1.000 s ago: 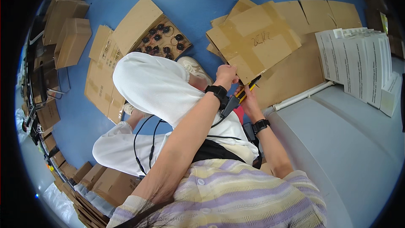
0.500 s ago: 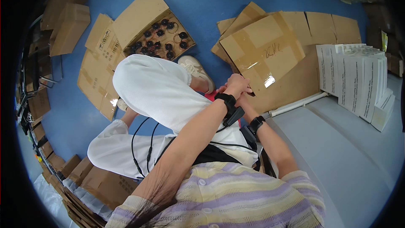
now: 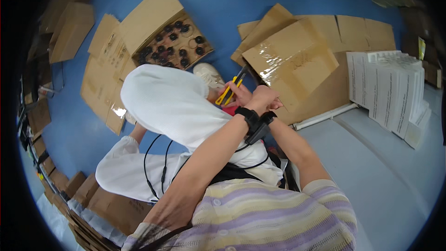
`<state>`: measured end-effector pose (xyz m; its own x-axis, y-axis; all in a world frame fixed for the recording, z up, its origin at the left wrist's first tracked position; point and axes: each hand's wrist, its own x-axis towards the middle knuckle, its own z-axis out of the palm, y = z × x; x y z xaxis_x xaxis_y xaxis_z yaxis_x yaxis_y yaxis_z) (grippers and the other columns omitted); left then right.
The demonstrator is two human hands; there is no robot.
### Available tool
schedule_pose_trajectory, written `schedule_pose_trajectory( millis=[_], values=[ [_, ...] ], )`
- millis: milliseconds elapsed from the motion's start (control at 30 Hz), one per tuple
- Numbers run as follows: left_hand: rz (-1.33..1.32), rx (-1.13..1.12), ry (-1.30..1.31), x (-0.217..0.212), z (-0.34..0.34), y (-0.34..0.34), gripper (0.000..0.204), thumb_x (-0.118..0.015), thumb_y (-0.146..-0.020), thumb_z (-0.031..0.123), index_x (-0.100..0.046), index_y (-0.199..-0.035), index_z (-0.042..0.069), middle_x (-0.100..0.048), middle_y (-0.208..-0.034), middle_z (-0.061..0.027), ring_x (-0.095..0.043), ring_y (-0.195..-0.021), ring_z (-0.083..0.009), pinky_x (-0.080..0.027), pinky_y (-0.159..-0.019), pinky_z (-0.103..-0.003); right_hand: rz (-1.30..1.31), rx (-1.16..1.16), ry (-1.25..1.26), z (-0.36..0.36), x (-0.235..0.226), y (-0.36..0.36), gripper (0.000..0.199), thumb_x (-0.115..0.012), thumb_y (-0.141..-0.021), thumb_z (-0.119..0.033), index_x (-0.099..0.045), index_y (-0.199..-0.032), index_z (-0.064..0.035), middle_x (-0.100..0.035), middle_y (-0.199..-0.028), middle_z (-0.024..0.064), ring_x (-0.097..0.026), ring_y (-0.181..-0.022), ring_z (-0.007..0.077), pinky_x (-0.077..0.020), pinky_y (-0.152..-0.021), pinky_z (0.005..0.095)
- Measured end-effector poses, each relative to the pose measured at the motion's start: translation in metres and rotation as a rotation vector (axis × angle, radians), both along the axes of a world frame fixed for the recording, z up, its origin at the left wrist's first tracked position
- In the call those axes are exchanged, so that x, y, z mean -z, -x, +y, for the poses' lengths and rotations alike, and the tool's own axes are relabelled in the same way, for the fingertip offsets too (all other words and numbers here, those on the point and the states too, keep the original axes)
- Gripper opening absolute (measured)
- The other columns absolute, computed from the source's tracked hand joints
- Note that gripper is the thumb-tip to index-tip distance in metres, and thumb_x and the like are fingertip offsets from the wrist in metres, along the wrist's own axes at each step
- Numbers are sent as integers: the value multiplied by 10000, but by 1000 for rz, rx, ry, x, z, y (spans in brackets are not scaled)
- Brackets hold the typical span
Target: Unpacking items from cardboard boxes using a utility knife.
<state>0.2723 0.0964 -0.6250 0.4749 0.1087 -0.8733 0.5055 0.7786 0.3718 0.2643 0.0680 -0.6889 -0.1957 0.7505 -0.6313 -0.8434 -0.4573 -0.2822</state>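
Note:
A yellow and black utility knife (image 3: 229,92) is gripped in my right hand (image 3: 241,94), its dark end pointing up toward the side of a taped cardboard box (image 3: 302,67). My forearms cross at the wrists. To the right of the knife, my left hand (image 3: 265,97) lies over my right arm, against the near edge of the box. Its fingers are curled in, and what they hold, if anything, is hidden. Glossy tape runs across the box top. A patch of red (image 3: 229,110) shows under my right hand, mostly covered.
An open carton (image 3: 153,12) with several black round-topped items stands at the upper left, flattened cardboard (image 3: 103,88) beside it. White printed boxes (image 3: 385,88) are stacked at the right by a grey surface (image 3: 371,158). Black cables (image 3: 164,172) cross my lap.
The utility knife has come into view in my right hand, which has moved left out from under my left hand. My left hand has shifted slightly down and right.

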Motion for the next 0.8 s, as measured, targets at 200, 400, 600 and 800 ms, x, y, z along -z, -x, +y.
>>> schedule_pose_trajectory(
  millis=[200,400,600,800],
  values=[
    [-107,-254,53,-28,-8,-22,328,-686,-894,212,-563,-1123,11,-635,-928,-123,-651,-675,-230,-591,-649,-331,-1043,-251,-251,-111,27,-59,265,-521,-1012,-331,-539,-1080,-76,-617,-883,84,-608,-744,164,-519,-632,309],
    [314,-461,-565,48,12,1,213,-696,-847,137,-591,-978,7,-662,-883,-92,-623,-760,-193,-529,-689,-348,-360,-190,307,-185,-108,-126,295,-541,-1003,-363,-571,-969,-71,-554,-690,27,-509,-545,84,-426,-466,247],
    [385,-727,-877,37,67,-1,183,-659,-838,112,-612,-981,8,-675,-906,-117,-638,-789,-223,-521,-747,-345,-914,580,402,-178,-105,-197,320,-473,-1023,-362,-605,-1004,-71,-585,-711,43,-491,-439,111,-406,-411,271],
    [293,-698,-802,44,117,-5,206,-657,-820,142,-679,-966,-3,-704,-951,-123,-664,-838,-233,-531,-786,-352,-1693,127,502,-103,-32,-321,421,-539,-927,-280,-606,-1294,-84,-698,-1012,151,-693,-726,237,-544,-674,355]
  ],
)
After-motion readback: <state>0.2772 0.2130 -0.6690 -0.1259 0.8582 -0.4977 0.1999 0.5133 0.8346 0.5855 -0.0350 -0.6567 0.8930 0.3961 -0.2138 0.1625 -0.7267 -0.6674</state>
